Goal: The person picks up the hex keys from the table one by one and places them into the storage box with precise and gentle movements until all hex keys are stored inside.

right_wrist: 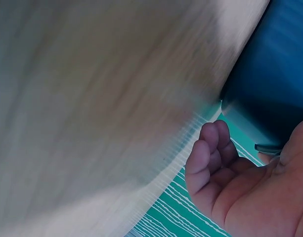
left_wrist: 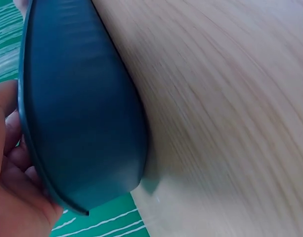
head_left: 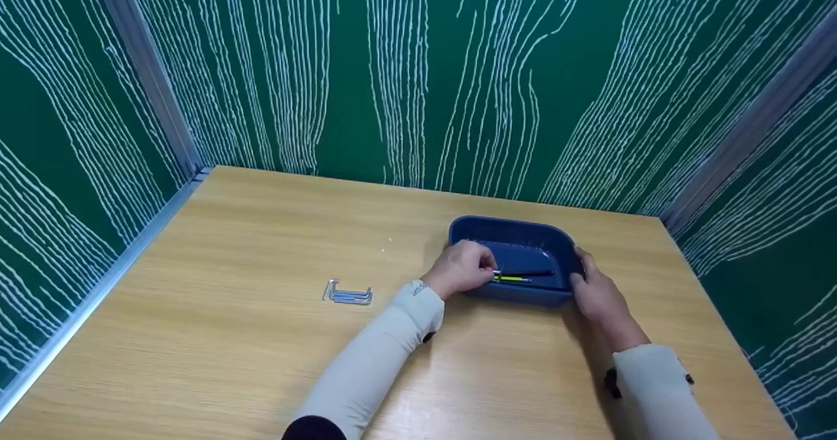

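Note:
A dark blue plastic bin (head_left: 516,226) stands on the wooden table. My left hand (head_left: 461,267) reaches over its left side, fingers curled, pinching the near ends of slender pens inside. One is a yellow-green pen (head_left: 513,278); beside it lies a black pen (head_left: 539,272). In the left wrist view the bin's outer wall (left_wrist: 82,108) fills the middle, and the pens are hidden. At the bin's right end my right hand (head_left: 598,296) grips the rim, thumb and fingers on either side. The right wrist view shows curled fingers (right_wrist: 210,163) beside the bin.
Several silver hex keys (head_left: 351,295) lie on the table (head_left: 248,250) left of the bin. Small white specks are behind them. Green walls (head_left: 346,74) with white wavy lines enclose the table at the back and sides.

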Motion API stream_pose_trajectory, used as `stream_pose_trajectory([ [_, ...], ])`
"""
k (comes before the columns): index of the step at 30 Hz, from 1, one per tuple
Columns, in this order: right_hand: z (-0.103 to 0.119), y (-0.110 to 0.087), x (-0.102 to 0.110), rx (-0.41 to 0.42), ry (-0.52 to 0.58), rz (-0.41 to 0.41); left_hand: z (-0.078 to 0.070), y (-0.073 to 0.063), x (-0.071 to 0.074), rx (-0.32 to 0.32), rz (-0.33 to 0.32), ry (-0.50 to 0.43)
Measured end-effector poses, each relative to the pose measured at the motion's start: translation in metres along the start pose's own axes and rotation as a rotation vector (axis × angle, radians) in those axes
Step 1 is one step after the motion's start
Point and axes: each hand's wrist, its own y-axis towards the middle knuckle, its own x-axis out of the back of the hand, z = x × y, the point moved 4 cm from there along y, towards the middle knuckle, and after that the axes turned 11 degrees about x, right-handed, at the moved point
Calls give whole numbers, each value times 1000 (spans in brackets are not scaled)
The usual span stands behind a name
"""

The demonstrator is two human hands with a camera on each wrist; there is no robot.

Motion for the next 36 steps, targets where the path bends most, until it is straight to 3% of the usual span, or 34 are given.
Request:
stream_pose_trajectory([
  [7,2,0,-2,0,-1,6,-3,7,-11,83,-3,-12],
  [14,-1,1,2,-4,-21,-5,-9,14,-11,113,-35,18],
  [22,-2,0,2,-19,29,12,-8,16,-16,218,1,-13],
  [30,-2,2,1,-31,39,19,-7,18,-17,235,-14,39],
  [36,-3,2,-1,-26,32,14,-9,17,-19,301,-19,55],
])
